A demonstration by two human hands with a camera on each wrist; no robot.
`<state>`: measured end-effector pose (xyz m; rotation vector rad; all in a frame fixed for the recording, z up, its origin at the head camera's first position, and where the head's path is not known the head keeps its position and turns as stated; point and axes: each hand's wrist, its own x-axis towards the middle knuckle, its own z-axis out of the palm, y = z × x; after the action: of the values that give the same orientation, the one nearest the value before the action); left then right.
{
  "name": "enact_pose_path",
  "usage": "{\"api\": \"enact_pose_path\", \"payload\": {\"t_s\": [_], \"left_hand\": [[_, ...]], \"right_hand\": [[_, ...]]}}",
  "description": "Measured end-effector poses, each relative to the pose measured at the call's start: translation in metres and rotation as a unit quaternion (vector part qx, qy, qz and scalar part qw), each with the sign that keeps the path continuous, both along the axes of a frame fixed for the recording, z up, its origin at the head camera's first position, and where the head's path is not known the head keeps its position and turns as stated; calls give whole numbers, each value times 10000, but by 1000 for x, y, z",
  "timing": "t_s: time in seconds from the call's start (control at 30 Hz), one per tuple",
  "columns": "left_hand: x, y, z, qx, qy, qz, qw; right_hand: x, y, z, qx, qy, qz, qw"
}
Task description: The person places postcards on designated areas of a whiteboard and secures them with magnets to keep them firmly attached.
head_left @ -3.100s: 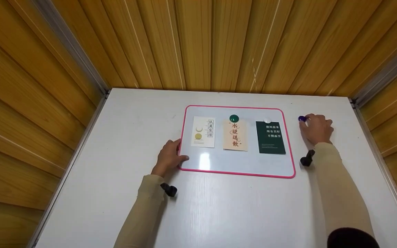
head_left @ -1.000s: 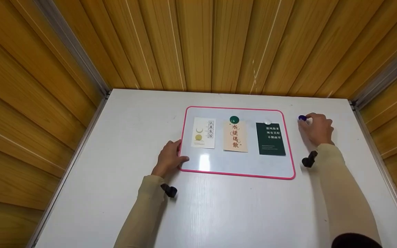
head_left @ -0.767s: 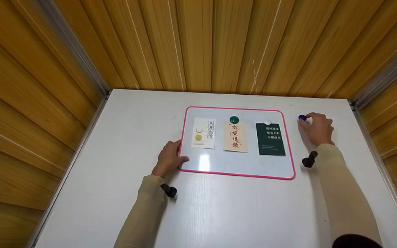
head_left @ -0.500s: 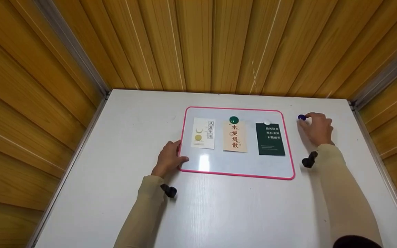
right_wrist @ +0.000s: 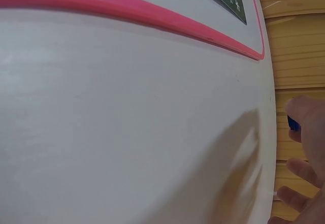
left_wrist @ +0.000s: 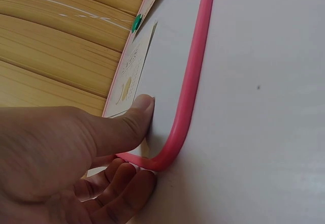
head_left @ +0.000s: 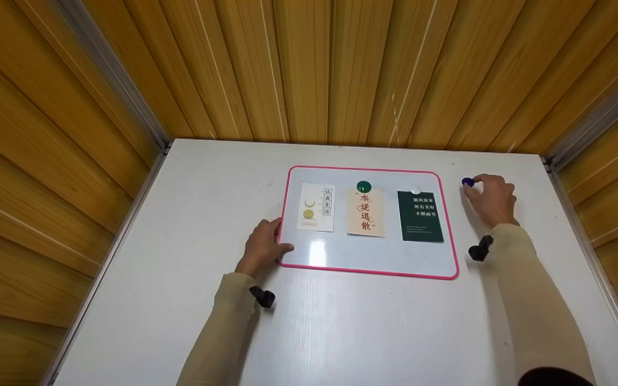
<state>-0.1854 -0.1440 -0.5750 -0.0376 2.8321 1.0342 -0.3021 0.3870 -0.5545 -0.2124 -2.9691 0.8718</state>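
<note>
A small whiteboard (head_left: 395,260) with a pink frame lies on the white table. My left hand (head_left: 262,245) grips its lower left edge, thumb on top and fingers against the side, as the left wrist view shows. My right hand (head_left: 492,199), right of the board, pinches a round blue magnet (head_left: 468,182) between thumb and fingertips. Three cards lie on the board: a white card (head_left: 316,208), a cream card (head_left: 365,213) with a green magnet (head_left: 363,186) at its top, and a dark green card (head_left: 420,217) with a clear magnet (head_left: 416,190) at its top.
The white table (head_left: 341,327) meets a yellow wood-grain wall (head_left: 309,75) at the back, with panels on both sides. Black wrist cameras sit on both sleeves. In the right wrist view the hand casts a shadow (right_wrist: 238,168) on the table.
Over the last second my right hand has shifted slightly leftward with the blue magnet in its pinch. The left hand, board and cards stay in place.
</note>
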Motion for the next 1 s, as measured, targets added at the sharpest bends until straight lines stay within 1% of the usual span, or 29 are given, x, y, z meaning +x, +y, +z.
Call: {"api": "enact_pose_path", "payload": {"t_s": [0.33,0.53,0.83,1.0], "left_hand": [[0,0,0,97,-40,43,9999],[1,0,0,139,-18,33,9999],[0,-1,0,97,125,-73,9998],[0,-1,0,71,102,-84,9999]], "right_hand": [[1,0,1,-59,-62,-57,9999],[-1,-1,-1,-92,-86,-52,9999],[-1,-2,0,-8,-22,-2,10000],[-4,-5,1,-73,-66,-17,10000]]}}
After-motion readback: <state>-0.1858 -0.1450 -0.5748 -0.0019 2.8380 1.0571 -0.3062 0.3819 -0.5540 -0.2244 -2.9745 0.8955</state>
